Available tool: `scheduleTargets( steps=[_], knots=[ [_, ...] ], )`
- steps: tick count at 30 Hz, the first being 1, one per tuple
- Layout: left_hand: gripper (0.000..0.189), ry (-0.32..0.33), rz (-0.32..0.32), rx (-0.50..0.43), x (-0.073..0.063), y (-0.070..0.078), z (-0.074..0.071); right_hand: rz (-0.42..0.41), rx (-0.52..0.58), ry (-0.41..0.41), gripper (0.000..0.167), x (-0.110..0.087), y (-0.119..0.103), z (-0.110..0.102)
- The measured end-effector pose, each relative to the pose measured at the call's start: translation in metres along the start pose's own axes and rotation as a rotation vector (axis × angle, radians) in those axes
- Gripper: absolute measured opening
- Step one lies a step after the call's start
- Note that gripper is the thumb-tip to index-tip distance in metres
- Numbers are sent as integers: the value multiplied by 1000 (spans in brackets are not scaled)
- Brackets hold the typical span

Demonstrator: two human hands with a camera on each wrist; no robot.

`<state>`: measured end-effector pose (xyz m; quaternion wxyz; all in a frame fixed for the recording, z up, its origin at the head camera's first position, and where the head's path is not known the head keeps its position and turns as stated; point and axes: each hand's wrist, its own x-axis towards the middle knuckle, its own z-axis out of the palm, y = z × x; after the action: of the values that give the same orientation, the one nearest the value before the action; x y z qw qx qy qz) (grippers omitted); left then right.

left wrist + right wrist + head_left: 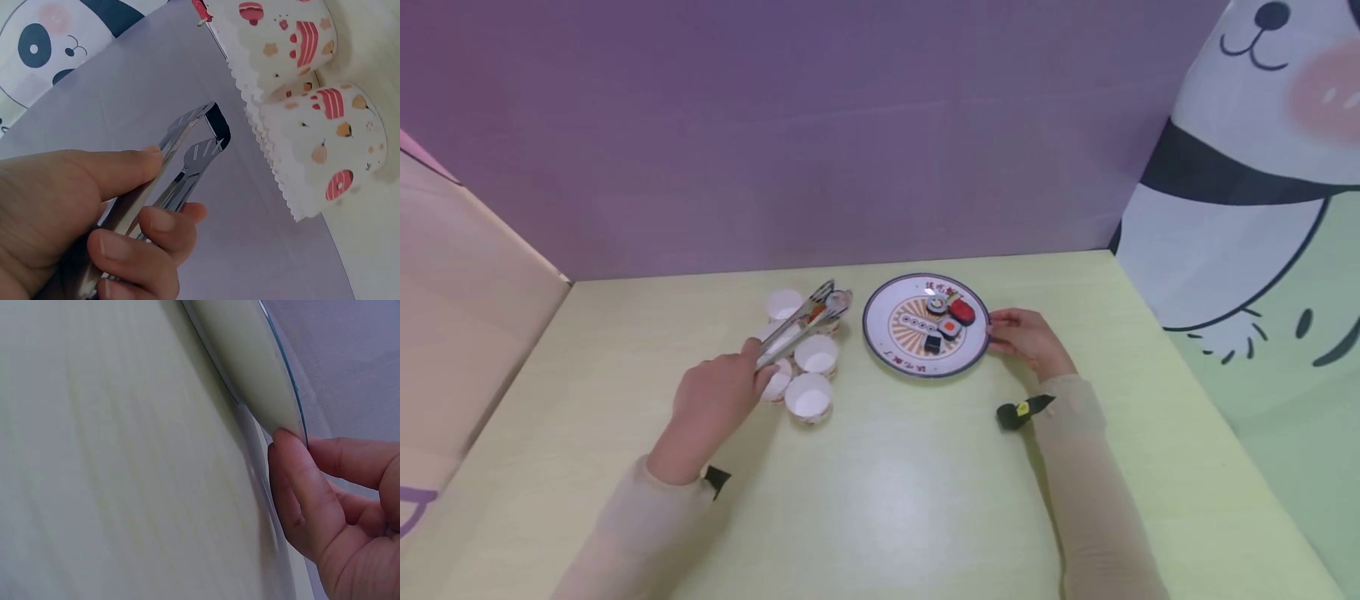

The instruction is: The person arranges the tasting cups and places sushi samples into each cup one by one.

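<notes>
My left hand (718, 404) grips metal tongs (793, 332), thumb on one arm and fingers curled round the other. Between the slotted tips in the left wrist view sits a small black-sided piece (219, 127), which looks like a toy sushi roll. The tips hang over a cluster of white paper baking cups (808, 396) with printed cakes on their sides. At the plate's right edge my right hand (1026, 337) pinches the rim of a round, dark-rimmed plate (887, 346). Several toy sushi pieces (950, 328) lie on the plate's right half.
The pale table (895, 500) meets a purple panel (850, 167) behind the plate and cups. A wall with a panda picture (1232, 250) stands along the right. A black strap with a yellow mark (1023, 408) sits by the right wrist.
</notes>
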<state>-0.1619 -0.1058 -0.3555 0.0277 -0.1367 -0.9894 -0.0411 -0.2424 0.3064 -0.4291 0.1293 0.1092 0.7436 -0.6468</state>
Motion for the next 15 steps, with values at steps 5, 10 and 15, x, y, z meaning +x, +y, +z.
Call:
scheduleTargets(
  steps=[5,10,15],
  knots=[
    [39,9,-18,-14,-2,-7,-3,-4,-1,2,44,0,0,0],
    [41,-4,-37,-21,-2,-12,-6,-5,-12,9,44,0,0,0],
    [40,-15,-48,-34,-3,-16,-6,8,-6,14,45,0,0,1]
  ],
)
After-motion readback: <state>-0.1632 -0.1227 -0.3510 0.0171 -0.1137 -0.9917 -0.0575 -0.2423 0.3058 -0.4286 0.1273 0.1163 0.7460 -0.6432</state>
